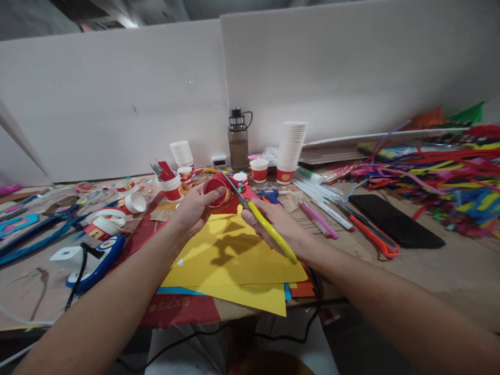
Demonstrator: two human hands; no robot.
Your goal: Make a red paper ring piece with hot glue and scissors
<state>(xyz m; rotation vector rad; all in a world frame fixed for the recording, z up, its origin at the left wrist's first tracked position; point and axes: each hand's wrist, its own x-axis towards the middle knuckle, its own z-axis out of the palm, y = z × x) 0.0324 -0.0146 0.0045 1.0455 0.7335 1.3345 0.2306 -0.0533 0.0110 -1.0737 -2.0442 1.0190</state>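
My left hand (194, 211) is closed around a red paper cup (214, 188), its round opening tilted toward me. My right hand (275, 223) grips a pair of scissors (269, 227) with yellow handles. The metal blades point up and to the left and cross the right side of the cup; whether they bite into the paper, I cannot tell. Below both hands lie yellow paper sheets (234, 265), with their shadow falling across them. Blue and orange sheets poke out underneath.
Paper cups (292, 151) stand stacked at the back beside a water bottle (238, 143). On the right lie a phone (394, 221), an orange box cutter (375, 234), pens (318, 219) and colourful pipe cleaners (441, 182). Cut cups (104, 227) and a blue-rimmed object (97, 265) sit left.
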